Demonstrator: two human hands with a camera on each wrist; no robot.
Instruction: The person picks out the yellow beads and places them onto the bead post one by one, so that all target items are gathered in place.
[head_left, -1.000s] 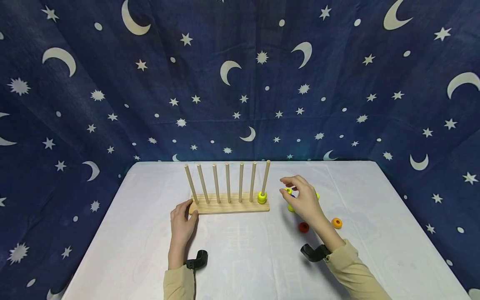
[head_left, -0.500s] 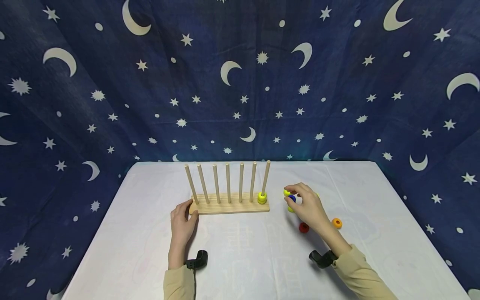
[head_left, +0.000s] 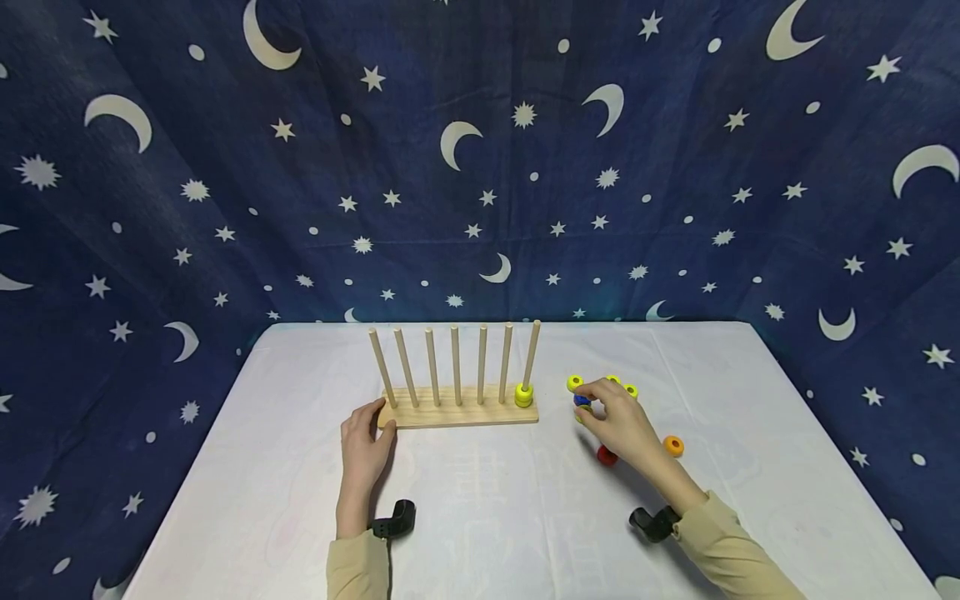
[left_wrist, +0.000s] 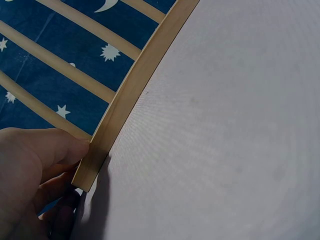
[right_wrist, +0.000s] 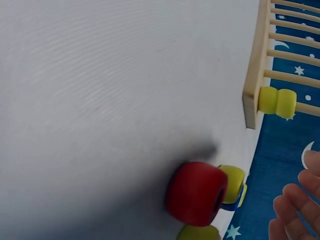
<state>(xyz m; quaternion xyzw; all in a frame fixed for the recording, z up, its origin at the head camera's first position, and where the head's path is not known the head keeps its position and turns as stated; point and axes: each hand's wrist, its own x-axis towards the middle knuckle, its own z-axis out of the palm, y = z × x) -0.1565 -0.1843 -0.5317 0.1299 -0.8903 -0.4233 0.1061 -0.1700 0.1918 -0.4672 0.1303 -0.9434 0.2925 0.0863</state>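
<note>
My left hand [head_left: 365,450] grips the left end of a wooden peg stand [head_left: 457,417], thumb on its front face in the left wrist view. Several upright pegs rise from the base. Two yellow beads [head_left: 524,396] are stacked on the rightmost peg. To the right of the stand, my right hand [head_left: 618,423] hovers over loose beads, thumb and forefinger apart. A blue bead [head_left: 582,401] shows between those fingertips, with one yellow bead [head_left: 575,382] just behind it. In the right wrist view the fingers [right_wrist: 295,205] look spread apart from the beads.
A red bead [head_left: 607,456] lies below the right hand, and an orange bead [head_left: 673,446] lies to its right. More yellow beads [head_left: 632,391] sit behind the hand. The white tabletop [head_left: 480,508] meets a dark blue star-and-moon cloth [head_left: 420,275] at the back.
My right hand has moved from above the beads down and slightly right, uncovering the yellow beads behind it. The left hand and the stand have stayed put.
</note>
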